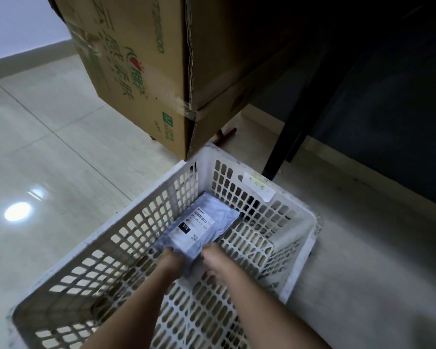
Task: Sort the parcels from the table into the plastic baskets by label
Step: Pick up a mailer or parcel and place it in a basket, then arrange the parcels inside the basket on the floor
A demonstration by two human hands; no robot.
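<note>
1. The white plastic basket sits on the floor; its paper tag on the far rim is unreadable, so the parcel could be misfiled.
2. The grey parcel, label "010" up, lies in the far half of the basket floor; released tilted, it might slide toward the far corner.
3. Both hands, left and right, clamp its near end, fingers partly hidden; they might snag the mesh.

Parcel lies inside the plastic basket on the floor, left hand and right hand at its near end; stacked cardboard boxes stand behind the basket, a table leg to their right.
</note>
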